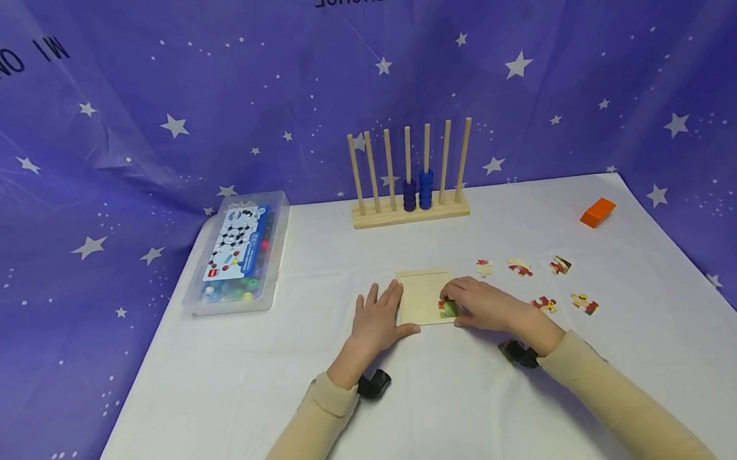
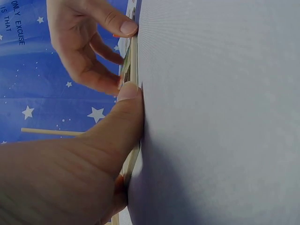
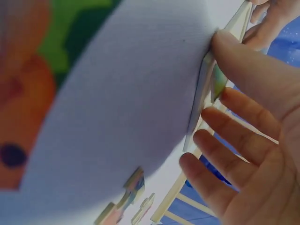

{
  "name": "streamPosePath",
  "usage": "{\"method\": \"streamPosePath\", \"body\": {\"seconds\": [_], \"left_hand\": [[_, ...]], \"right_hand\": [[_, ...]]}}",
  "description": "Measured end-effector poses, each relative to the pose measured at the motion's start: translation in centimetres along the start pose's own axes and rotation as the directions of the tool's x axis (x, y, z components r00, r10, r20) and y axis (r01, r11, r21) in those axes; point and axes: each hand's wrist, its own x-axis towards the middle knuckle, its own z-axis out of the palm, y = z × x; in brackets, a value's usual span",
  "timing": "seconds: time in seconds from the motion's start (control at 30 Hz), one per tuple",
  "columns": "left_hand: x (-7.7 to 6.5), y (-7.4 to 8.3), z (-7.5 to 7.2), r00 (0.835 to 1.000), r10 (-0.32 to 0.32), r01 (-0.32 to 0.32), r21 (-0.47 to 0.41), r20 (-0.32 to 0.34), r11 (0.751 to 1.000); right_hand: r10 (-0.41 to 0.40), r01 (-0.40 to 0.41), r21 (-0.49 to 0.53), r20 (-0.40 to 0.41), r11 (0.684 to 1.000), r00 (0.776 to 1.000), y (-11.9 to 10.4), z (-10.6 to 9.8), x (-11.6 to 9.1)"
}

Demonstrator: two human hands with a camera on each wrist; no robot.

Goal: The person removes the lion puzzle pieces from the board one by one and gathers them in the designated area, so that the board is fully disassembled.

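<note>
A shallow square wooden puzzle tray (image 1: 418, 292) lies on the white table between both hands. My left hand (image 1: 374, 323) rests against its left side with straight fingers, the thumb (image 2: 127, 92) pressing at the front edge. At the tray's front right corner, my right hand (image 1: 488, 303) pinches a puzzle piece (image 1: 448, 309) with green and red print between thumb and index finger. In the right wrist view that piece (image 3: 218, 82) sits tilted over the tray's rim, the other fingers (image 3: 220, 136) spread along the side.
Several loose puzzle pieces (image 1: 520, 267) lie right of the tray; another (image 1: 505, 351) is partly hidden by the right wrist camera. Behind stands a wooden peg rack (image 1: 411, 216) with blue beads. A clear plastic case (image 1: 275, 260) is at left, an orange block (image 1: 598, 212) at far right.
</note>
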Motion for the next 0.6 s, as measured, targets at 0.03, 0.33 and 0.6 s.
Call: {"method": "streamPosePath", "body": {"seconds": [0.03, 0.33, 0.6], "left_hand": [[0.0, 0.0, 0.0, 1.0, -0.001, 0.001, -0.005, 0.001, 1.0], [0.1, 0.1, -0.1, 1.0, 0.005, -0.005, -0.01, 0.008, 1.0], [0.0, 0.0, -0.3, 1.0, 0.004, -0.004, -0.02, 0.004, 1.0]], "right_hand": [[0.001, -0.001, 0.008, -0.006, 1.0, 1.0, 0.1, 0.0, 0.1], [0.056, -0.032, 0.222, -0.102, 0.974, 0.993, 0.8, -0.5, -0.4], [0.25, -0.167, 0.427, -0.145, 0.889, 0.957, 2.6, -2.0, -5.2]]}}
